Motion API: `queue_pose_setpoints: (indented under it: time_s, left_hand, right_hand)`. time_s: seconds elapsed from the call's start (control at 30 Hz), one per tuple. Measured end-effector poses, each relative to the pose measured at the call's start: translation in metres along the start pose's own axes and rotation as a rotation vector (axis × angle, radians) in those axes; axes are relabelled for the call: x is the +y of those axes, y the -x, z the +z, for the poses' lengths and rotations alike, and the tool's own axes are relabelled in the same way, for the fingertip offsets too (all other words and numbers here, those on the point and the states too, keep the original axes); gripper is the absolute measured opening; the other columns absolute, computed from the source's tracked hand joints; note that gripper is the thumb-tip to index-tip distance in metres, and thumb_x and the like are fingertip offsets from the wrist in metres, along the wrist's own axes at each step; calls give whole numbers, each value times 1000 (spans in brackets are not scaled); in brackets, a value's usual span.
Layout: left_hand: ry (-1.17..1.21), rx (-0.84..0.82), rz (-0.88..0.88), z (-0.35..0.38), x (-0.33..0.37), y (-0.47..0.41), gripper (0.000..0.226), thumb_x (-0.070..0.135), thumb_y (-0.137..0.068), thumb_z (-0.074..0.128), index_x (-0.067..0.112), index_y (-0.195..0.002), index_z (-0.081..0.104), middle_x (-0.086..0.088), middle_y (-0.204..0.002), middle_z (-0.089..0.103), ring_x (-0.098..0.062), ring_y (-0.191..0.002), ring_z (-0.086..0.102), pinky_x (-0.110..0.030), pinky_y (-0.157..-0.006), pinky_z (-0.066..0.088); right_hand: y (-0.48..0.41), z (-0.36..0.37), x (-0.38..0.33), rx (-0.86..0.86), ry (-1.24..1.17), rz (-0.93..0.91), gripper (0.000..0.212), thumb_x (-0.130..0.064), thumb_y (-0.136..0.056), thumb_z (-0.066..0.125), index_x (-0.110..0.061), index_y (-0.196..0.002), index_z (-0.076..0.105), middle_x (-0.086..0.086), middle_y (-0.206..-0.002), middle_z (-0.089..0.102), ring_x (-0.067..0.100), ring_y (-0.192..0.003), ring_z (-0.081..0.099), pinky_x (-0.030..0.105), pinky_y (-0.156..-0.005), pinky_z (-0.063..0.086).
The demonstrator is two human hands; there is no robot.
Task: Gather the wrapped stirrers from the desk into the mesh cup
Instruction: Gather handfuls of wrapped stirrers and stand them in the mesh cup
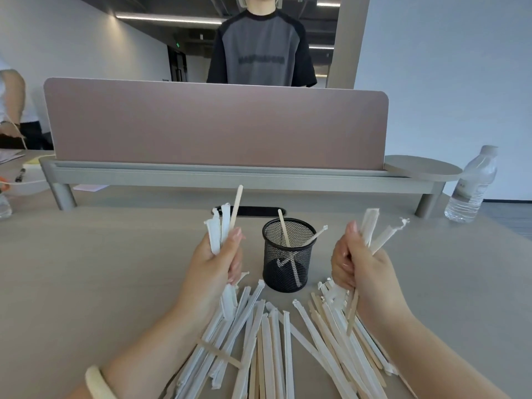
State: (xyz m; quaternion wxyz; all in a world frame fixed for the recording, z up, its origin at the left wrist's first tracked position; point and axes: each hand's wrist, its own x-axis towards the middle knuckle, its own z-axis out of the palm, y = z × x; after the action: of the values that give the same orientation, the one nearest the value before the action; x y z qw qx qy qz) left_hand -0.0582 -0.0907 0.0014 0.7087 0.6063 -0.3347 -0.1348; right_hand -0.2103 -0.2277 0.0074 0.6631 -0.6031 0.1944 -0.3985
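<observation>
A black mesh cup (288,263) stands upright on the desk between my hands, with two stirrers leaning inside it. My left hand (214,263) is shut on a bunch of wrapped stirrers (220,226) held upright to the cup's left, one bare wooden stick poking above the rest. My right hand (359,263) grips another bunch of stirrers (374,234) to the cup's right, their ends sticking out above and below the fist. Several wrapped stirrers (270,341) lie fanned out on the desk in front of the cup, below both hands.
A pinkish divider panel (216,125) on a grey rail runs across the back of the desk. A clear water bottle (472,185) stands at the far right. A person in a grey and black shirt (260,47) stands behind the divider. Another person's arm (11,105) shows at far left.
</observation>
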Motion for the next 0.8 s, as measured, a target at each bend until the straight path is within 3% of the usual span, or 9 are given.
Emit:
queue_pose_setpoints:
  time_s: [0.13,0.2,0.27,0.33,0.4,0.5,0.63,0.8]
  left_hand:
    - [-48,-39,-10,4,-4,6,20,21,-90,54,11,-72,54,4,-50,50,-10,-46,47,-18,-50,45]
    - [-25,-47,-41,4,-2,6,18,18,-91,54,13,-73,53,5,-47,43,-10,-42,38,-18,-45,40]
    - [1,-55,-58,3,0,5,30,23,-91,53,12,-64,44,3,-45,31,-11,-40,27,-17,-41,31]
    - [11,-64,-68,4,2,6,44,29,-90,52,13,-53,34,2,-43,24,-11,-38,21,-19,-41,23]
    - [-10,-86,-72,5,0,8,52,32,-91,50,12,-46,30,1,-41,24,-12,-37,23,-20,-42,26]
    - [-1,-118,-110,2,-2,7,53,29,-90,51,11,-42,37,-3,-40,34,-15,-39,33,-22,-49,38]
    - [61,-94,-89,-3,-2,0,46,31,-86,54,13,-45,44,-4,-43,40,-15,-39,37,-21,-49,40]
    - [52,-123,-182,-4,-10,2,54,36,-77,66,12,-43,33,-1,-38,28,-13,-32,26,-22,-41,31]
  right_hand:
    - [6,0,12,4,187,38,49,-46,-84,54,-11,-50,42,3,-44,38,15,-42,34,29,-52,34]
    - [6,-1,10,19,131,43,46,-45,-80,57,-10,-56,37,1,-46,32,15,-42,26,27,-46,26]
    - [3,-2,5,7,81,50,46,-45,-79,57,-13,-58,30,-1,-50,23,13,-44,17,25,-43,17]
    - [3,-2,5,-6,72,80,51,-46,-83,54,-17,-54,25,-2,-50,20,12,-43,15,22,-41,16]
    - [4,-2,9,-8,43,124,53,-42,-89,51,-16,-51,24,-2,-48,20,13,-44,15,22,-41,17]
    - [2,-4,6,-8,10,111,53,-38,-94,45,-12,-50,30,1,-46,28,15,-41,26,24,-44,28]
    - [-1,-5,-2,-33,46,-7,52,-40,-94,43,-15,-48,41,2,-46,39,17,-43,36,26,-50,37]
    - [1,-5,6,-17,-10,83,37,-40,-80,58,-8,-67,47,-3,-47,25,11,-39,22,22,-40,25]
